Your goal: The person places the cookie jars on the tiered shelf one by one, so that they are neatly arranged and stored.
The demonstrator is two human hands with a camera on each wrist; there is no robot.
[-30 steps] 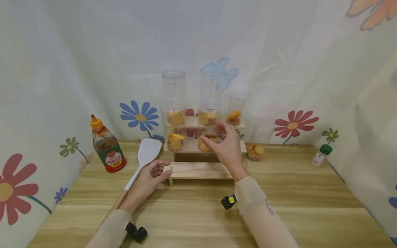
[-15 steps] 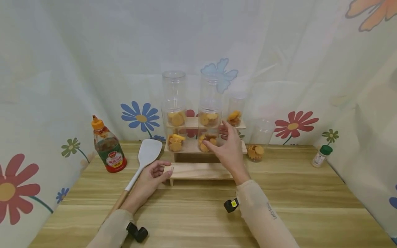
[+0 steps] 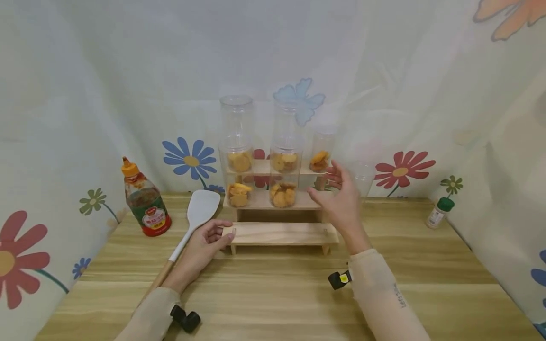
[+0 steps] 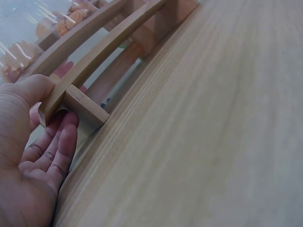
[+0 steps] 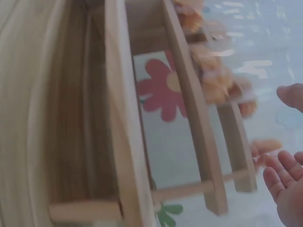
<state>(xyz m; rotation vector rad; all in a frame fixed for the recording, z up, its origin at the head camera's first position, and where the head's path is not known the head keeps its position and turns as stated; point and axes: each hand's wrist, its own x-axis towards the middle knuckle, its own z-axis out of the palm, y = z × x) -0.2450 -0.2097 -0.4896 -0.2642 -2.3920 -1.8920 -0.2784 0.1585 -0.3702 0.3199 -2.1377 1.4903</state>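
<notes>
A three-tier wooden rack (image 3: 279, 233) carries several clear jars with orange-brown snacks at the bottom. My left hand (image 3: 200, 251) holds the left end of its lowest shelf, thumb on top and fingers beneath, as the left wrist view shows. My right hand (image 3: 341, 208) is spread at the rack's right side, thumb and fingers apart with nothing between them. To its left, a jar (image 3: 283, 194) and another jar (image 3: 239, 194) stand on the middle shelf. A smaller jar (image 3: 320, 158) is at the top shelf's right. Behind the right hand, a further jar (image 3: 363, 175) is mostly hidden.
A white turner (image 3: 204, 208) with a wooden handle lies on the table (image 3: 264, 298), passing under the left forearm. At the left stands a sauce bottle (image 3: 147, 206) with an orange cap. A small green-capped seasoning bottle (image 3: 439, 213) is at the far right.
My right hand has moved from around the middle-shelf jar off to the right, leaving that jar standing in place. The left hand keeps its hold on the rack.
</notes>
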